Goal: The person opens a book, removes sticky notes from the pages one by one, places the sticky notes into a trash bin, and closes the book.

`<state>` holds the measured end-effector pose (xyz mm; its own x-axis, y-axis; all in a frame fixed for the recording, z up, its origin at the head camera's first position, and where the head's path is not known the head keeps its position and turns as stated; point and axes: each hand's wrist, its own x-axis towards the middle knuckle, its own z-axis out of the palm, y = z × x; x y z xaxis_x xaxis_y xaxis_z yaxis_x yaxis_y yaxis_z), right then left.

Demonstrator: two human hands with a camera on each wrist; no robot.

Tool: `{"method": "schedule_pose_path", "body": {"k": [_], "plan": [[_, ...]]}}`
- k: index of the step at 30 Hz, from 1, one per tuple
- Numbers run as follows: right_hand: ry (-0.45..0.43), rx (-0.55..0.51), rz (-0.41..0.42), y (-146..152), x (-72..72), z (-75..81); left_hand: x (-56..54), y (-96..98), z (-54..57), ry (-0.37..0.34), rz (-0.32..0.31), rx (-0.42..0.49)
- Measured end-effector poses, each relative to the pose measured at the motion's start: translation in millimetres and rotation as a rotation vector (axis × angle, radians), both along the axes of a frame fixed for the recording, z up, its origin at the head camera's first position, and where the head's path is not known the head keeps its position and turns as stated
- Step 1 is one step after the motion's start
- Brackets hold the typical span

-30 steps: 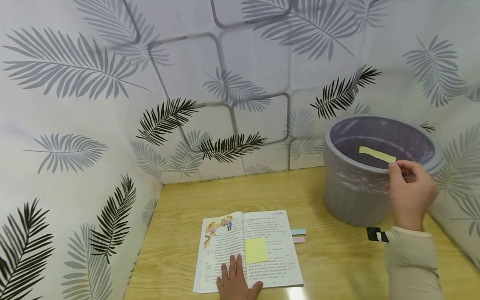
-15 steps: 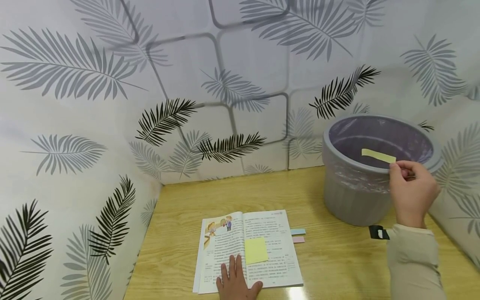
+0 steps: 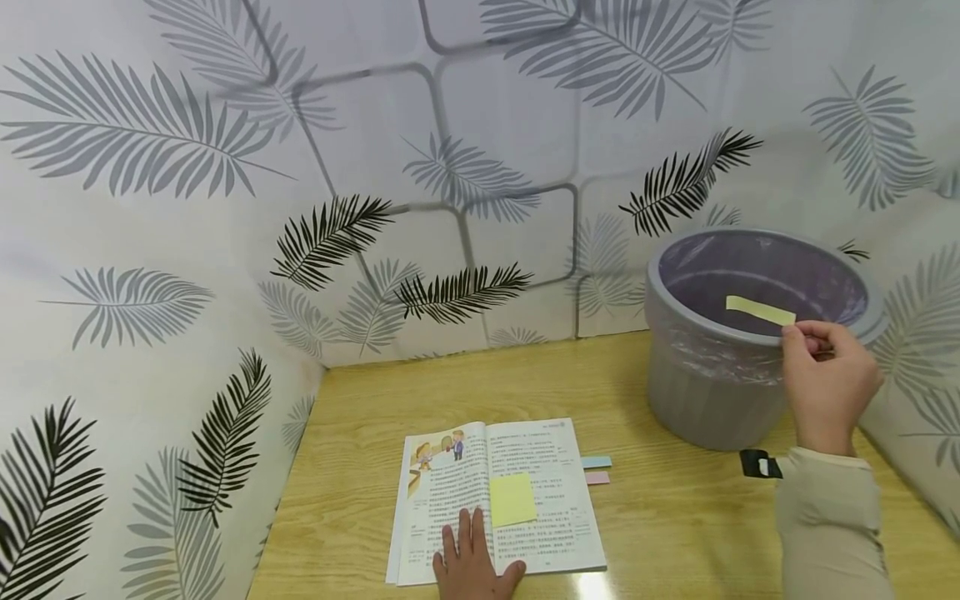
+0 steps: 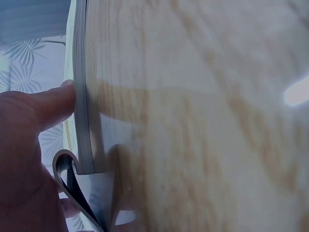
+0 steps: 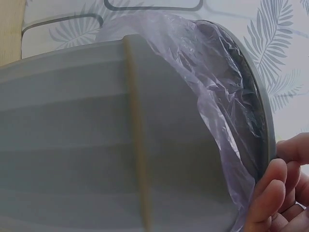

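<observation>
Nearest to me, my left hand [image 3: 476, 558] lies spread over the near edge of the open book [image 3: 547, 542], fingers wide and straight on the left page, thumb out to the right, across the bottom of the spine. From the left wrist, I see that thumb against the book's edge, the glossy wood of the bench [image 3: 360, 400] beside it. Over on the right, a pale sleeve [image 3: 832, 533] covers my other forearm, and a small black band [image 3: 761, 464] with a white patch sticks out left of its cuff.

Farther up, a yellow square note [image 3: 513, 501] sits on the right page next to the spine. Beyond it, a pink tab [image 3: 597, 477] and, just past that, a blue tab [image 3: 597, 462] poke out from the book's right side.

Farther still, my right hand [image 3: 831, 383] is raised at the near right rim of a grey bin [image 3: 712, 408]; whether it touches the rim, I cannot tell. Its fingers are narrow, thumb and forefinger pinching one end of a yellow strip [image 3: 761, 311], which reaches left over the bin's mouth. A clear plastic liner [image 3: 720, 354] folds down outside the rim. Behind everything stands the wall covering [image 3: 510, 100], pale, with grey and black leaves.
</observation>
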<state>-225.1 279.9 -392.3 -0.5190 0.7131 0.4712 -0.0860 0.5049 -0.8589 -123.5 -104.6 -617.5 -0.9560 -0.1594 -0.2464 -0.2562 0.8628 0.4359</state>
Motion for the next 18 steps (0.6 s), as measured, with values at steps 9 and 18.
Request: {"method": "schedule_pose_path", "body": {"k": [9, 18], "plan": [[0.02, -0.012, 0.008, -1.6, -0.2, 0.6, 0.9, -0.7, 1.0, 0.012, -0.013, -0.001], [0.004, -0.036, 0.012, -1.2, 0.7, 0.9, 0.4, -0.9, 2.4, 0.01, -0.012, 0.013]]}}
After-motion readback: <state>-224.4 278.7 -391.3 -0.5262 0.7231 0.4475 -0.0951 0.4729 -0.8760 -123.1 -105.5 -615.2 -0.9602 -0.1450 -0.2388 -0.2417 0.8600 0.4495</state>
